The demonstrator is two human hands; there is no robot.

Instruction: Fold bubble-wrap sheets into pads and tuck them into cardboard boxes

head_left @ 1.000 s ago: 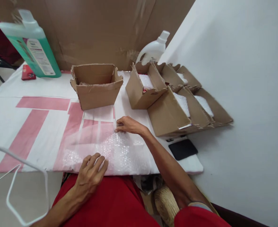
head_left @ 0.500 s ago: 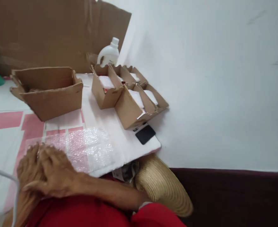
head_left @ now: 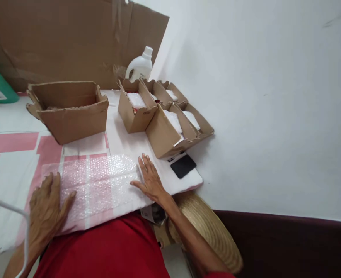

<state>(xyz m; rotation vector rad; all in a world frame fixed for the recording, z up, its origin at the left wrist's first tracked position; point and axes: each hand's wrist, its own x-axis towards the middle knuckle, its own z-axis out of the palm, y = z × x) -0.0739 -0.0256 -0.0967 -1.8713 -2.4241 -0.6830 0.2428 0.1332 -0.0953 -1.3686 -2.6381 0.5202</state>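
A clear sheet of bubble wrap (head_left: 101, 181) lies flat on the white and pink table cover (head_left: 11, 185) in front of me. My left hand (head_left: 47, 204) rests palm down at its left end, fingers stretched forward and thumb apart. At the right end, my right hand (head_left: 149, 179) lies flat with its fingers extended and the thumb out to the left. Neither hand grips anything. Both seem to press on the edges of the sheet.
Behind the wrap stands an open cardboard box (head_left: 77, 123). Several narrow cardboard boxes (head_left: 135, 119) with white wrapped things sit to its right, by the wall. Nearby are a phone (head_left: 183, 166), a white jug (head_left: 141, 67), a green container (head_left: 2, 87), a straw hat (head_left: 208, 231) and a white cable (head_left: 8, 208).
My right hand has moved from on top of my left hand across to the wrap's right end. The left hand stays at the left end. The view has shifted slightly left.
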